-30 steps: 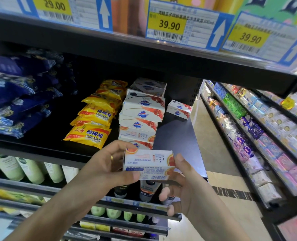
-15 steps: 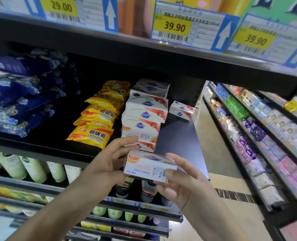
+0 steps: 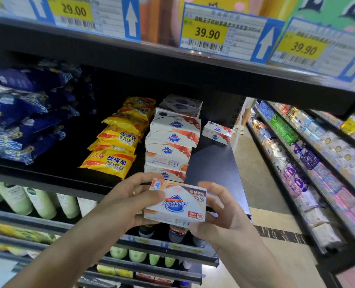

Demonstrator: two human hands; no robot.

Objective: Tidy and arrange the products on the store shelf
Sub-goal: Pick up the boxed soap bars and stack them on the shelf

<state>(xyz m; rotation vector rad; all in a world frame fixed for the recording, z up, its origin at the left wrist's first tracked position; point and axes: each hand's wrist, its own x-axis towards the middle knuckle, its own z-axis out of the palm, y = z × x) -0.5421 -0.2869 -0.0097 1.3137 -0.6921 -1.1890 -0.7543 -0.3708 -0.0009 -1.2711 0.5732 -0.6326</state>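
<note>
Presently we hold one soap box [image 3: 175,202] in both hands, in the air just in front of the black shelf's [image 3: 211,163] front edge, near its right end. Our left hand [image 3: 128,202] grips the box's left end, thumb across the top face; our right hand [image 3: 220,213] grips the right end, fingers curled under and behind it. The top face reads "Safeguard" upside down, with "666" printed near one corner and a small red tag at another.

On the shelf behind it, one stack of Safeguard boxes [image 3: 170,142]; we count about six, white with red-orange artwork, logos inverted. One more box [image 3: 217,132] sits apart toward the shelf's back right corner. Left of the stack, a row of yellow packets [image 3: 112,161] marked "Sulfur Soap" with Chinese characters; at least five, the rear ones overlapping. Farther left, a heap of dark blue bags [image 3: 25,121], count unclear.

Three price tags on the shelf edge above: "29.00" [image 3: 73,11], "39.90" [image 3: 207,34], "39.90" [image 3: 303,47], each beside a white up-arrow. Below, pale green bottles [image 3: 33,202], at least four.
</note>
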